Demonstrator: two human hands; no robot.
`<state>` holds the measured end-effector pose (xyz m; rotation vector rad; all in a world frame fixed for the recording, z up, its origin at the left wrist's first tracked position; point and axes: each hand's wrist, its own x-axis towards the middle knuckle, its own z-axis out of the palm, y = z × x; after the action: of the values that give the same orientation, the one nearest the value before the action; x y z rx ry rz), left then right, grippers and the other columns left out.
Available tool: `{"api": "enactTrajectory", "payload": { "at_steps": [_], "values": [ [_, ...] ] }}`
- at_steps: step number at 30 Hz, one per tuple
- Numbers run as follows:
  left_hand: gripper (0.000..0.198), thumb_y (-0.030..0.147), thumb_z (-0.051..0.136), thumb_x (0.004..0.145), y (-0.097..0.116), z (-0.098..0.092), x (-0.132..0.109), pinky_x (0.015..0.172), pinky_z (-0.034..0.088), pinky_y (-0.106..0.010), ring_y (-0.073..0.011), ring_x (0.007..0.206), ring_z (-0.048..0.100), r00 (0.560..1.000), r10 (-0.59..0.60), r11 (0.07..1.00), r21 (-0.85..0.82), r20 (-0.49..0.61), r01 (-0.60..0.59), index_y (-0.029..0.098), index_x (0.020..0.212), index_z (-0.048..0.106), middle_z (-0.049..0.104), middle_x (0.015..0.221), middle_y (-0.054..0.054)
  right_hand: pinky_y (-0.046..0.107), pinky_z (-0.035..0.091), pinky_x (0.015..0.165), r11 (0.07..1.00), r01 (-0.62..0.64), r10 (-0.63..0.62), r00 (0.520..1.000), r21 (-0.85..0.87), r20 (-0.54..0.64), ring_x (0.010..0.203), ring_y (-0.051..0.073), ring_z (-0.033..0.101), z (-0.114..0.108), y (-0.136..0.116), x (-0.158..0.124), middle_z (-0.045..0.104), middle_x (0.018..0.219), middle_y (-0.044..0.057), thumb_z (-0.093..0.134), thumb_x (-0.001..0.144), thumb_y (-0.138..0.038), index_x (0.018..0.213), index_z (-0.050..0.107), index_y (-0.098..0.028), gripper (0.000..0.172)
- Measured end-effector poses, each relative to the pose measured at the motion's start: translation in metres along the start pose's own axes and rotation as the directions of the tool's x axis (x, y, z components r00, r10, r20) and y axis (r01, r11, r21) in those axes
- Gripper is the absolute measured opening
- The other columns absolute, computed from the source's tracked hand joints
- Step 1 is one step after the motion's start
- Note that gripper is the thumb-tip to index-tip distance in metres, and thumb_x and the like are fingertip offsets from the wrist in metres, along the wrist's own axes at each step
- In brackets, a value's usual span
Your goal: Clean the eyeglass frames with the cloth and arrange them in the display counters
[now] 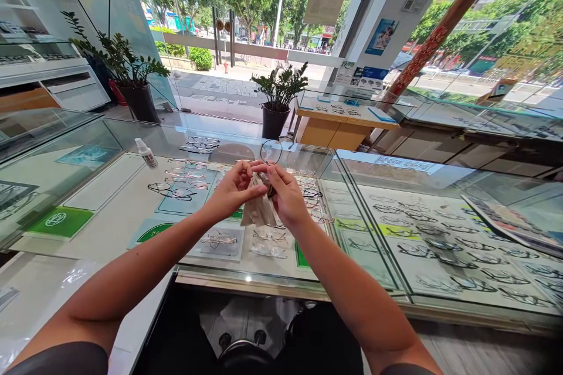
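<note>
left hand: left hand (235, 188) curled at the middle of the scene, its grip pressed together on a fold of tan lens cloth (258, 210), thumb reaching toward the right hand.
right hand: right hand (285, 195) just beside the left, its grip pinched on the round wire-rim glasses (271, 152) through the cloth.
glasses: thin dark metal frame, one round lens standing upright above the fingers, a temple arm angled back to the right, held over the worktop (246, 282).
hidden: the fingers and cloth cover the lower rim and the other lens; the dark bit between the hands is hard to make out.
cloth: hangs in a soft point below the hands, over the displayed frames.
worktop: glass-topped display case, with rows of eyeglass frames (178, 190) inside and a green card (55, 220) to the left.
on the glass: small white spray bottle (146, 153) left of the hands.
right side: second glass case (440, 246) full of frames, with a magazine (510, 224) on it.
far: potted plants (276, 94) and a wooden desk (338, 124) before the shop windows (484, 29); street trees beyond.
</note>
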<state>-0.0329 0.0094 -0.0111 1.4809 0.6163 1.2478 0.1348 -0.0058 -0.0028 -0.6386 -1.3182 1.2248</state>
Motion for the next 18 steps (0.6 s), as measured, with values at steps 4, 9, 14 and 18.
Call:
{"api": "enactTrajectory", "payload": {
  "at_steps": [4,9,14,18],
  "values": [
    [0.055,0.063,0.099,0.078,-0.0017,0.0006,0.0003,0.08,0.061,-0.033,-0.0247,0.096,0.076,0.99,-0.108,0.994,0.028,0.087,0.106,0.021,0.103,0.074,0.078,0.104,-0.008,0.045,0.046,0.128,1.0,0.011,-0.011,1.0,0.01,0.014,0.142,0.03,0.063,-0.0014,0.0009,-0.0004,0.076,0.134,0.008,0.075,0.1,-0.071,0.098,0.087,-0.028,0.045],
    [0.054,0.061,0.102,0.076,0.0026,0.0025,-0.0032,0.076,0.055,-0.03,-0.0193,0.081,0.069,0.98,-0.165,0.986,0.003,0.108,0.165,0.015,0.095,0.081,0.077,0.09,-0.005,0.043,0.048,0.126,0.999,0.012,-0.012,1.0,0.036,0.005,0.141,0.029,0.064,-0.0022,0.0008,0.0,0.077,0.134,0.007,0.078,0.098,-0.071,0.1,0.088,-0.029,0.043],
    [0.058,0.056,0.107,0.07,0.0057,0.0057,-0.0059,0.079,0.054,-0.03,-0.0197,0.084,0.069,0.975,-0.203,0.975,-0.071,0.095,0.21,0.013,0.1,0.083,0.078,0.092,-0.006,0.044,0.048,0.126,0.996,-0.015,0.015,1.0,0.094,-0.004,0.141,0.03,0.065,-0.0004,-0.0005,-0.0002,0.08,0.131,0.006,0.084,0.092,-0.073,0.096,0.089,-0.031,0.042],
    [0.058,0.054,0.107,0.069,0.0069,0.0086,-0.008,0.075,0.053,-0.029,-0.0189,0.08,0.068,0.973,-0.218,0.97,-0.092,0.079,0.225,0.013,0.101,0.081,0.076,0.088,-0.005,0.046,0.047,0.128,0.993,-0.026,0.025,1.0,0.114,0.003,0.141,0.031,0.065,0.0004,-0.0004,0.0009,0.081,0.128,0.005,0.084,0.091,-0.074,0.091,0.087,-0.031,0.043]
  ]
}}
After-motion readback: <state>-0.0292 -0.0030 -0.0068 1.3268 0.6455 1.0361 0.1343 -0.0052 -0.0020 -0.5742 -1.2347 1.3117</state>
